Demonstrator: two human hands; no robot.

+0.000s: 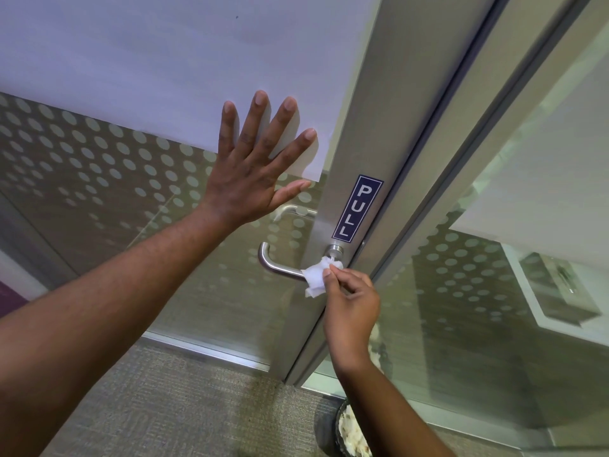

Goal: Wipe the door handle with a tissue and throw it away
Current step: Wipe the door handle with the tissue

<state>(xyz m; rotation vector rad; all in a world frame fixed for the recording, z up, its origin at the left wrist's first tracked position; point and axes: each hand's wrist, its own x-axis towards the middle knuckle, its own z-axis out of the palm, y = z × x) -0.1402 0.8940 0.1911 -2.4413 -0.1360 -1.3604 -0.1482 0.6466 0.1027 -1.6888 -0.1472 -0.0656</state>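
From my remote seat I see the left hand (245, 179) laid flat on the glass door (115, 199), all fingers spread wide and holding nothing; the palm rests where the frosted band meets the dotted pattern. Below it and to the right, the right hand (351, 306) pinches a small crumpled white tissue (314, 275) between thumb and forefinger. The tissue is pressed on the metal door handle (275, 262), at the part of the lever close to its round base, and it covers that part (the curved free end of the lever stays bare to the left). Just above the round base, a blue sticker (357, 207) with the word PULL sits on the metal door frame (395, 127). At the bottom edge, near the right forearm, I see a dark round bin (351, 433) on the carpet (184, 397) with pale crumpled paper inside it.
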